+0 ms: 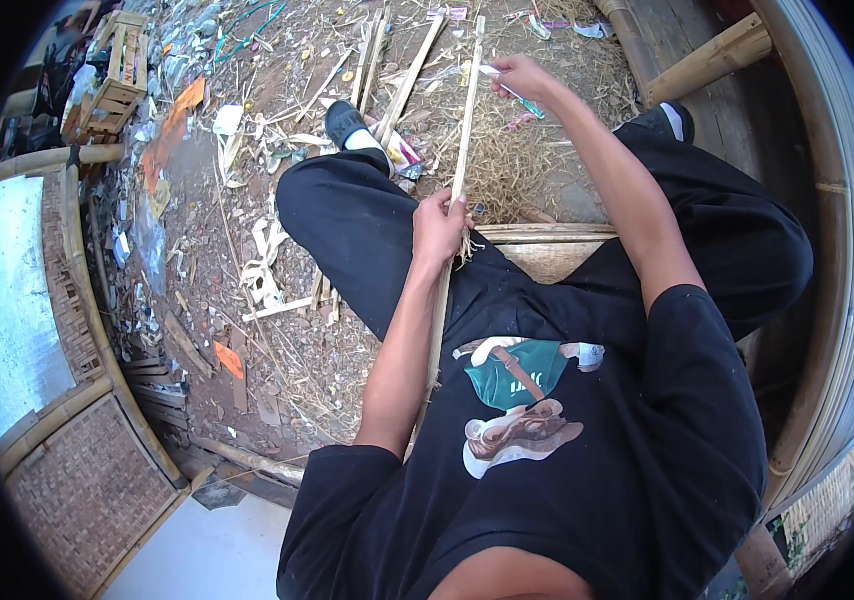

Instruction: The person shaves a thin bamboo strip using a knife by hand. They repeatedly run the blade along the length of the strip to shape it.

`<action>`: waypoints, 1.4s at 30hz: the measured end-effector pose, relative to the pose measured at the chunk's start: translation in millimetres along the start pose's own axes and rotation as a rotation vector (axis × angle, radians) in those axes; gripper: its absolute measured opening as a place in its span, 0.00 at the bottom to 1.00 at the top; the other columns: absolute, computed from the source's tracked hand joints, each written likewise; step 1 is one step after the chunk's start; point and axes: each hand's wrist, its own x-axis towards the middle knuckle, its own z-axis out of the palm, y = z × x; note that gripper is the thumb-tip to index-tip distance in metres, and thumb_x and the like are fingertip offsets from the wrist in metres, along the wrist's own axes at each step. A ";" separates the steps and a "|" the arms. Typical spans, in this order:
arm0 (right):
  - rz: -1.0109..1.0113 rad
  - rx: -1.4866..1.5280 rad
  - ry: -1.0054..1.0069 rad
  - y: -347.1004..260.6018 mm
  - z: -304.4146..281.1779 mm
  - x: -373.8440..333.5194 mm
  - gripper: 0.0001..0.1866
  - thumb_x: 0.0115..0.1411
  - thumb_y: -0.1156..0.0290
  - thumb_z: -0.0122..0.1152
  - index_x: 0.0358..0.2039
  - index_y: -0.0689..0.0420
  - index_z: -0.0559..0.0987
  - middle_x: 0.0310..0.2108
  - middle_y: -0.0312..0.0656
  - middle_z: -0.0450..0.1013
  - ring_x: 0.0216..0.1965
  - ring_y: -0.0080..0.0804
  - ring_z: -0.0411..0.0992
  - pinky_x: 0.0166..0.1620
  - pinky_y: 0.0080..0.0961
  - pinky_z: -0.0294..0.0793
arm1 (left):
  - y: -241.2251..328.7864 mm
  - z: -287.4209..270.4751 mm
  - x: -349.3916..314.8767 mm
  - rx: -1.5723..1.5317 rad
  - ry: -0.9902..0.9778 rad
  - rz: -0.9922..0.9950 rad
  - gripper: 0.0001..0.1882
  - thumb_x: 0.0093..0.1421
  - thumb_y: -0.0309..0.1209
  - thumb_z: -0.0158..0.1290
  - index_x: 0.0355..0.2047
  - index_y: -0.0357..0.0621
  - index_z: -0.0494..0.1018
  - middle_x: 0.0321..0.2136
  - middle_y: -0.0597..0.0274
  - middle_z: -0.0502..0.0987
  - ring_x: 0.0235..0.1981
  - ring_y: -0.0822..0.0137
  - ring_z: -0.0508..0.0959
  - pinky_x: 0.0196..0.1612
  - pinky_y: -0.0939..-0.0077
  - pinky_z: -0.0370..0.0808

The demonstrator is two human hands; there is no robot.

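A long, pale bamboo strip (467, 130) slants from beside my body up past my left knee, its far end above the littered ground. My left hand (439, 230) is closed around it near my left thigh, with frayed fibres (466, 247) hanging just beside the fingers. Farther out, my right hand (521, 77) is closed on a small knife (530, 106) with a teal handle. The pale tip of the knife reaches the strip's right side near its far end; whether it cuts in is too small to tell.
Other bamboo strips (412, 75) lie ahead on the ground, left of the held one. Dry shavings (517, 165) are heaped between my feet. A wooden crate (119, 75) stands far left. Bamboo poles (717, 60) frame the right side, and a woven panel (92, 490) stands at the lower left.
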 end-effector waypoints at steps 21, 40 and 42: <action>-0.441 -0.230 0.386 23.8 24.9 9.6 0.23 0.60 0.78 0.46 0.52 0.40 0.77 0.31 0.40 0.77 0.27 0.25 0.72 0.33 0.27 0.73 | 24.2 1.6 -25.3 0.131 0.107 0.147 0.10 0.62 0.27 0.46 0.32 0.29 0.71 0.15 0.38 0.71 0.18 0.43 0.75 0.22 0.58 0.68; -0.258 -0.251 0.056 30.1 48.8 -20.1 0.22 0.62 0.75 0.44 0.53 0.40 0.75 0.42 0.49 0.76 0.39 0.37 0.75 0.43 0.29 0.71 | 10.6 7.2 -27.4 0.247 0.130 0.207 0.11 0.61 0.27 0.47 0.28 0.29 0.72 0.16 0.35 0.70 0.23 0.38 0.74 0.26 0.52 0.68; -0.285 -0.223 0.053 39.9 47.5 -14.1 0.22 0.62 0.75 0.44 0.53 0.40 0.75 0.42 0.48 0.77 0.38 0.36 0.75 0.42 0.28 0.71 | 13.6 8.1 -27.3 0.251 0.123 0.213 0.11 0.61 0.28 0.48 0.28 0.29 0.72 0.16 0.35 0.70 0.23 0.38 0.74 0.26 0.52 0.68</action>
